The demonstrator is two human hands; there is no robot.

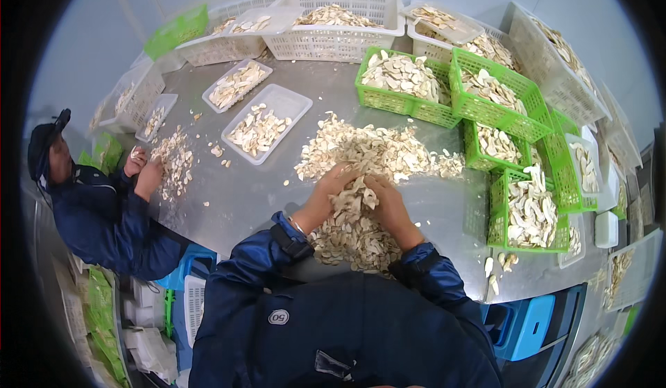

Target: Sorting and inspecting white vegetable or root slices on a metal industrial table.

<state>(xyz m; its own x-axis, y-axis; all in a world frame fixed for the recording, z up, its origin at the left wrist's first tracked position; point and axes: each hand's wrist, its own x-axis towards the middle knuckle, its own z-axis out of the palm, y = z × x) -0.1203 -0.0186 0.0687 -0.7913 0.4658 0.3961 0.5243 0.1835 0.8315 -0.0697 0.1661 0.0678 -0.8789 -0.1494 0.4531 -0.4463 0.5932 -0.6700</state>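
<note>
My left hand [323,196] and my right hand [389,207] face each other, cupped around a bunch of pale dried slices [356,200], which look like mushroom. Under and behind them, close to my body, lies a pile of browner slices [356,245] on the steel table [260,195]. Just beyond my fingertips a wider, paler heap of slices [385,148] spreads across the tabletop, trailing off to the right. Some slices between my hands look blurred. My fingertips are partly hidden among the slices.
Green baskets [406,108] of slices stand at the right, some stacked. White crates [333,44] line the back. Two shallow trays [299,108] hold slices at the left. A co-worker's hands [148,177] handle slices at far left. A blue stool [525,330] stands below the table's edge.
</note>
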